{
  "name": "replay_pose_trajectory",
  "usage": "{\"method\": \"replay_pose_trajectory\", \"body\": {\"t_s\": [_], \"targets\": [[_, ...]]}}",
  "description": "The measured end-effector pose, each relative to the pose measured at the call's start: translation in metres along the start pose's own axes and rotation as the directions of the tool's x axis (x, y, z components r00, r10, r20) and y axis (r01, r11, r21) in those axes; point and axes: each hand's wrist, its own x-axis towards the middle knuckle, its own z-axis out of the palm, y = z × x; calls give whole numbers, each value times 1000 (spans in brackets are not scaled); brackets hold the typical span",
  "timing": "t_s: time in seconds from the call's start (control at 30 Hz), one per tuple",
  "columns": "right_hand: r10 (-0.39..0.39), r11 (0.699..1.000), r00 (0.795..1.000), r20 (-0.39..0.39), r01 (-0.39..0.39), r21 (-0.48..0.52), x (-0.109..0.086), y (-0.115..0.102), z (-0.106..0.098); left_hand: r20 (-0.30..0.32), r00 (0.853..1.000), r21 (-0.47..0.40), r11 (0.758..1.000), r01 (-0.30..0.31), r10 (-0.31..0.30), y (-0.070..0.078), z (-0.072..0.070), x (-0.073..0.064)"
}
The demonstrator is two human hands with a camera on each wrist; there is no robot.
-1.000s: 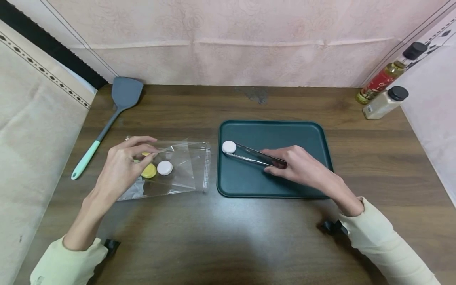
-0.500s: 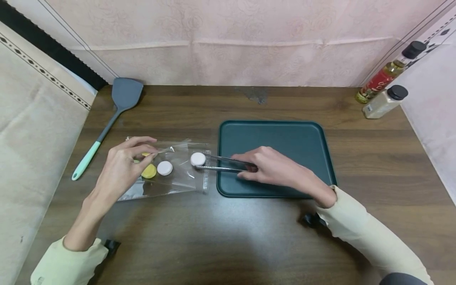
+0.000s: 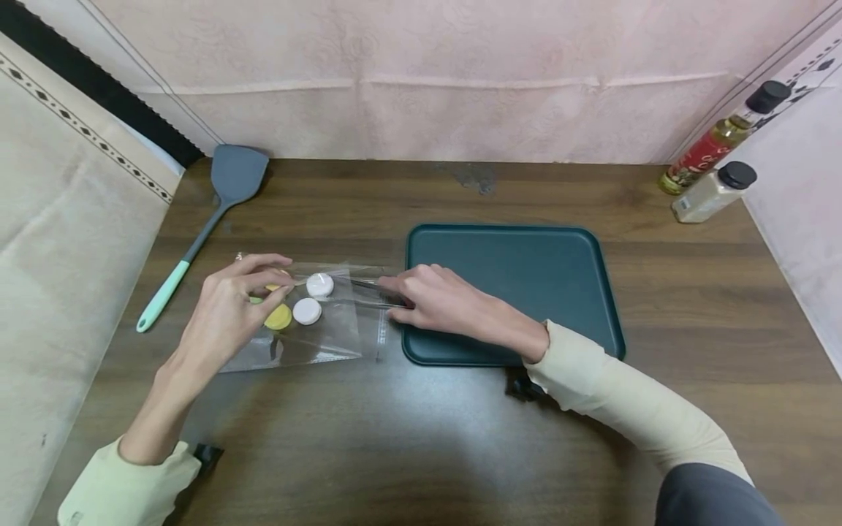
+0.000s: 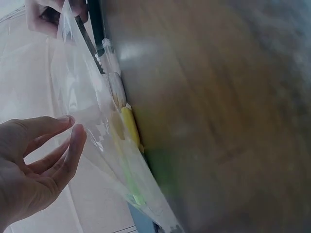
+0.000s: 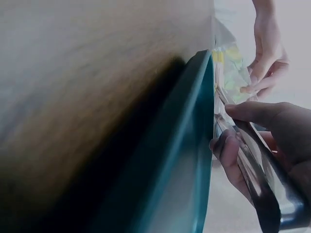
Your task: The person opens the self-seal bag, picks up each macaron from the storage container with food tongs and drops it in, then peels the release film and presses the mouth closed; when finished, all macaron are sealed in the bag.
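A clear plastic bag [image 3: 335,340] lies on the table, its mouth toward the tray. My left hand [image 3: 226,307] pinches the bag's upper film between thumb and fingers, lifting it off the things inside. Metal tongs [image 5: 265,170] are gripped in my right hand [image 3: 450,303] and reach into the bag mouth. One white disc [image 3: 319,285] is at the tong tips, inside the bag; a second white disc [image 3: 307,311] lies just in front of it. Beside them is a yellow disc [image 3: 278,318]. More yellow and green pieces are partly hidden behind my left fingers.
A dark green tray [image 3: 509,252] sits right of the bag, under my right hand. At the left lies a spatula [image 3: 238,175] with a mint handle. An oil bottle [image 3: 704,155] and a black-capped jar [image 3: 710,196] stand at the back right.
My right hand has moved left from over the tray, carrying the white disc in the tongs into the bag beside the other white disc. The left hand has kept its place.
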Motion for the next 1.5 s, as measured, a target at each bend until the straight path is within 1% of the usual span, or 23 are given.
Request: {"method": "replay_pose_trajectory", "body": {"t_s": [0.3, 0.63, 0.83, 0.97, 1.07, 1.13, 1.2, 1.3, 1.4, 1.47, 1.5], "targets": [[-1, 1000, 1000, -13, 1, -29, 13, -7, 2, 7, 1000, -7, 1000, -4, 4, 0, -1, 1], [-9, 995, 1000, -9, 8, -101, 28, -14, 7, 11, 1000, -5, 1000, -6, 6, 1, 0, 1], [7, 991, 1000, -15, -8, -132, 29, -18, 6, 17, 1000, -3, 1000, -1, 1, 2, 0, 1], [9, 991, 999, -32, -13, -132, 22, -20, 4, 21, 1000, -3, 1000, 3, -3, 1, 0, 0], [22, 993, 999, -44, -27, -117, 7, -20, 0, 10, 1000, -2, 1000, 0, 0, 0, 0, -1], [31, 992, 997, -64, -39, -123, -6, -18, -2, 4, 1000, -2, 1000, -1, 1, 0, 0, -1], [38, 990, 994, -103, -52, -132, -24, -15, -5, 3, 1000, -8, 1000, 3, -3, 0, 0, 0], [76, 986, 983, -166, -100, -136, -56, -9, -9, 10, 1000, -7, 1000, 9, -9, 0, 0, 1], [144, 978, 965, -218, -172, -116, -95, -4, -15, 16, 1000, 4, 1000, 5, -6, 1, 1, 2], [191, 968, 943, -274, -227, -110, -123, 1, -20, 19, 1000, 9, 1000, 3, -3, 1, 1, 4], [218, 959, 927, -307, -262, -112, -137, 3, -23, 22, 1000, 9, 1000, 5, -5, 1, 1, 4]]}}
